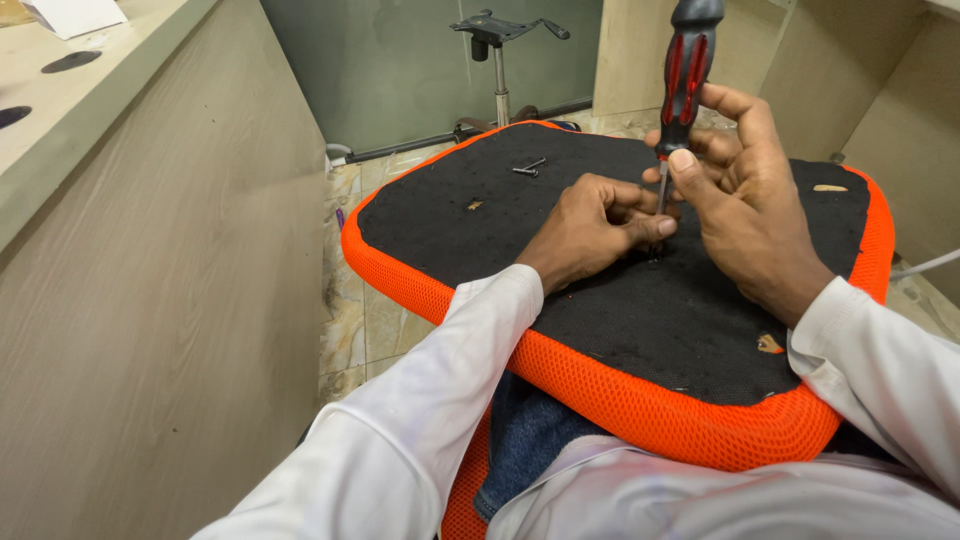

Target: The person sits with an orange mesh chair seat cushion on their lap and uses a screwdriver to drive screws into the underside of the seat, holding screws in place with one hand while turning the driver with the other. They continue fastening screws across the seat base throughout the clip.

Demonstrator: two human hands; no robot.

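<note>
Screwdriver point(684, 75) upright in right hand point(745, 215), tip btwn left hand point(590, 228) fingers point(650, 228).

Count on inspection: one orange-edged seat cushion point(640, 400) with black underside. One screwdriver point(685, 70), red and black handle. Two hands, one left hand point(590, 230) and one right hand point(745, 210). Two loose screws point(528, 168) lying together on the black surface. One chair base post point(500, 70) with mounting plate, standing behind. One worktop point(90, 90) at left.
</note>
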